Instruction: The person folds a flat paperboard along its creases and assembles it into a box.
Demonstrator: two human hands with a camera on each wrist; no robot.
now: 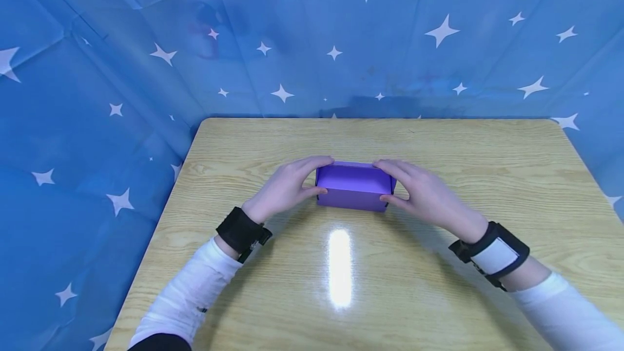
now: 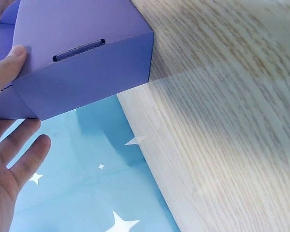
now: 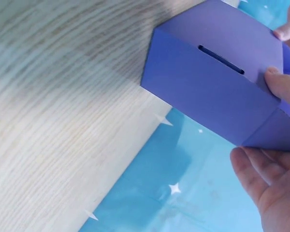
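Note:
A small purple cardboard box (image 1: 352, 199) is between both hands over the middle of the table. Its inner side shows bright purple behind the near wall. My left hand (image 1: 291, 184) holds the left end, thumb on the near wall and fingers at the far edge. At the other end my right hand (image 1: 429, 194) grips it the same way. In the left wrist view, a narrow slot cuts the fold of the box (image 2: 82, 72) beside the thumb (image 2: 8, 67). A similar slot marks the box (image 3: 198, 92) in the right wrist view.
The light wooden table (image 1: 253, 145) reflects a bright strip of light in front of the box. A blue cloth with white stars (image 1: 331, 26) hangs behind the table and along its left side. Both wrists wear black straps (image 1: 240, 232).

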